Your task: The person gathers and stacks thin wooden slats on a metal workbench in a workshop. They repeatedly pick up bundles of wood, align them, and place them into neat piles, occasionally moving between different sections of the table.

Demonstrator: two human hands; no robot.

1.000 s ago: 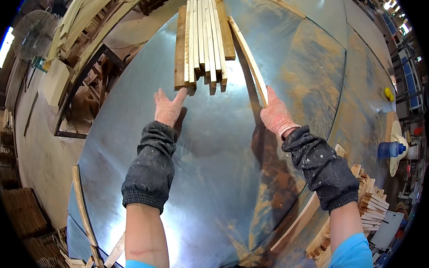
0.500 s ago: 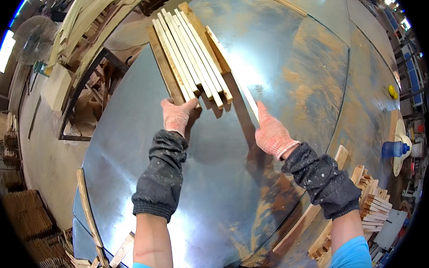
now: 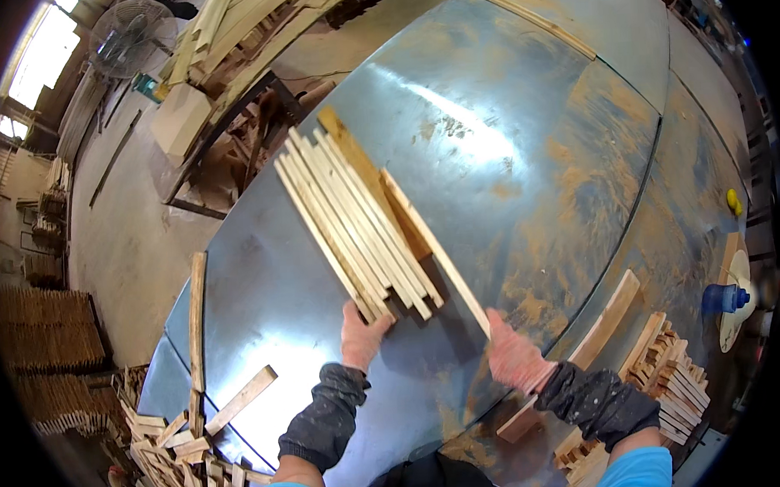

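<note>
Several pale wooden strips (image 3: 345, 219) lie side by side on the metal tabletop, slanting from far left to near middle, their near ends uneven. A browner wooden board (image 3: 356, 154) shows along their right side. My left hand (image 3: 364, 338), in a pinkish work glove, is closed at the near end of the leftmost strips; its fingertips are partly hidden. In my right hand (image 3: 515, 353), gloved likewise, is the near end of a single wooden strip (image 3: 438, 250). That strip stands slightly apart from the bundle, and its far end meets the bundle's right side.
A loose pile of wood offcuts (image 3: 191, 465) is at the near left, beside a long curved stick (image 3: 198, 321). Stacked wood pieces (image 3: 666, 379) and a board (image 3: 607, 321) lie near right. A blue bottle (image 3: 723, 299) and a straw-coloured hat (image 3: 738, 302) sit farther right.
Both hands and the bundle of strips have come nearer to me. The strips at the left now lie closer together. The view has shifted and shows more of the offcut pile.
</note>
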